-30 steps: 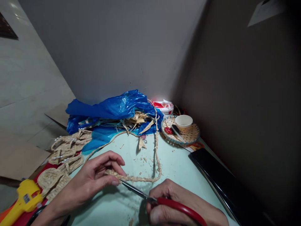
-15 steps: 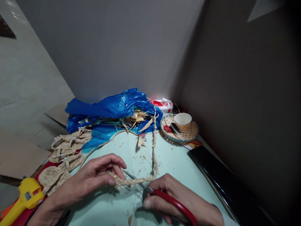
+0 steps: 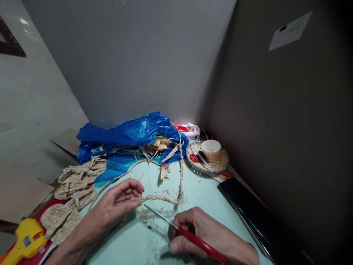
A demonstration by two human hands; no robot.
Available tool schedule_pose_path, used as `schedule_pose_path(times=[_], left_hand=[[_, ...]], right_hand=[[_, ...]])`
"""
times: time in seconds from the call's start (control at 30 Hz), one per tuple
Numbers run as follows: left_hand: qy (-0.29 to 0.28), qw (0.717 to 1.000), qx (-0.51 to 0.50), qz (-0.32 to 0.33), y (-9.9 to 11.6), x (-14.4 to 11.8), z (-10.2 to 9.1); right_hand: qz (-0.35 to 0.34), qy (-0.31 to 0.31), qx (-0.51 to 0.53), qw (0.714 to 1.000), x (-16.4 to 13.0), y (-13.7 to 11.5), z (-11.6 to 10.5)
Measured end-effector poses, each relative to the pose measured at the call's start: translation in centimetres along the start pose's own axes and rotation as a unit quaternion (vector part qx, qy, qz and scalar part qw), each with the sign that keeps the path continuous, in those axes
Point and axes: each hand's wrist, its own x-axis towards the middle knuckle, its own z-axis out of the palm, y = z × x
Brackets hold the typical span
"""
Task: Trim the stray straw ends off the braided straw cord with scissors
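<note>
While the left hand [image 3: 116, 206] pinches the braid [image 3: 161, 198], the right hand [image 3: 205, 235], gripping the scissors [image 3: 176, 228], should snip only stray fibres.

Tan braided cord [image 3: 165, 199], red-handled scissors [image 3: 193, 237]

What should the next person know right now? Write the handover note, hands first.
Left hand: pinches the braided straw cord between thumb and fingers, just above the pale green table.
Right hand: grips the red-handled scissors, blades shut, tips pointing at the cord close to the left fingers.
Around: cord loops back to the blue plastic bag of straw strips; woven straw pieces and yellow glue gun at left; cup on a woven tray at back.
Done: straw trimmings litter the table.
Left: cannot tell how much more trimming remains.
</note>
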Motion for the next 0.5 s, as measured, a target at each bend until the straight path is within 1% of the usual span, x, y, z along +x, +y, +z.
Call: schedule_pose_path(times=[0.03,0.13,0.23,0.37,0.5], left_hand=[[0.001,1.000,-0.006,-0.008,0.0,0.0,0.1],[-0.010,0.999,-0.030,-0.039,-0.3,-0.1,0.6],[-0.027,0.996,-0.051,-0.069,-0.6,-0.1,1.2],[-0.035,0.995,-0.054,-0.080,-0.6,-0.2,1.6],[-0.015,0.997,-0.053,-0.061,-0.5,-0.1,1.3]], right_hand=[[-0.009,0.004,-0.017,1.000,0.0,0.0,0.0],[-0.042,0.043,-0.056,0.997,0.1,0.1,-0.4],[-0.052,0.062,-0.081,0.993,0.4,0.4,-0.9],[-0.050,0.048,-0.093,0.993,0.7,0.8,-1.2],[-0.031,0.039,-0.087,0.995,0.5,0.4,-1.4]])
